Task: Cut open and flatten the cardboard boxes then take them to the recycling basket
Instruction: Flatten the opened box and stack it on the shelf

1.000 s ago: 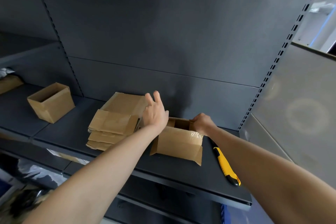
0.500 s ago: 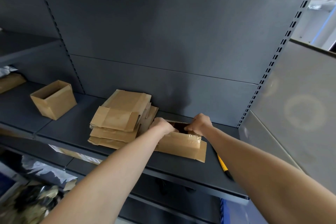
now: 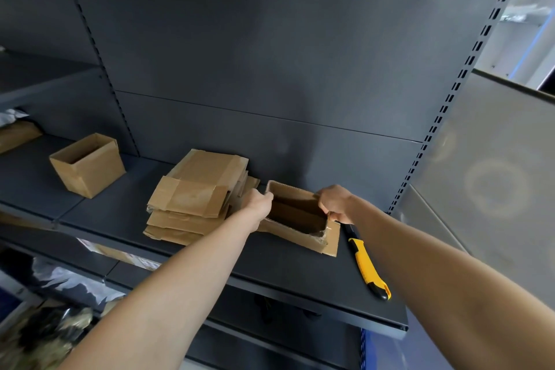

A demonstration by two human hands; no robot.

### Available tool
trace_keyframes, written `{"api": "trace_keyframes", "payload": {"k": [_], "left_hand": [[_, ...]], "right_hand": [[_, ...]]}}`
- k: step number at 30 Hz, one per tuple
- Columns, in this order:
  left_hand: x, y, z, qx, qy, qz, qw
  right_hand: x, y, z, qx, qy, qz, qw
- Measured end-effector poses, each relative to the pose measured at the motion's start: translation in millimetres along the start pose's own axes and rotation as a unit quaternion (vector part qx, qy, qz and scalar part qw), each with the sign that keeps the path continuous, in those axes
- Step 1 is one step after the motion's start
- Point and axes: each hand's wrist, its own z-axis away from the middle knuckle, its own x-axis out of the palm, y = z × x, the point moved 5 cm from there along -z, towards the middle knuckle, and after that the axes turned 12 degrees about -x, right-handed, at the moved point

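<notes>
Both hands grip one open cardboard box [image 3: 295, 215] on the dark metal shelf [image 3: 288, 273]: the left hand [image 3: 259, 203] is closed over the box's left end wall, and the right hand [image 3: 336, 202] pinches the right end wall, fingers curled over the rim. That box sits on the right part of the shelf, close to the back panel, its top open and its inside in deep shadow. It is plain brown, with a flap lying flat at the near right corner and torn clear tape along the near rim; no print or label on it can be read. Touching or just left of it lies a stack of flattened boxes [image 3: 195, 198], also plain brown with tape strips. Farther left stands a small open box [image 3: 88, 165], upright and apart from the stack. A yellow-and-black utility knife [image 3: 366, 264] lies on the shelf just right of the held box, pointing near to far.
</notes>
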Motion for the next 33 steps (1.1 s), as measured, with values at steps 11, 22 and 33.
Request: {"api": "trace_keyframes", "payload": {"k": [11,22,33], "left_hand": [[5.0,-11.0,-6.9,-0.114,-0.055,0.255,0.959],[17.1,-16.0,-8.1,-0.105,-0.102,0.318,0.937],[10.6,-19.1,-8.2,-0.060,-0.052,0.127,0.989]], "right_hand": [[30.6,-4.3,18.1,-0.006,-0.199,-0.111,0.974],[28.3,-21.1,25.6,-0.026,-0.209,-0.123,0.970],[46.1,-13.4,26.5,-0.030,-0.240,-0.171,0.955]]}}
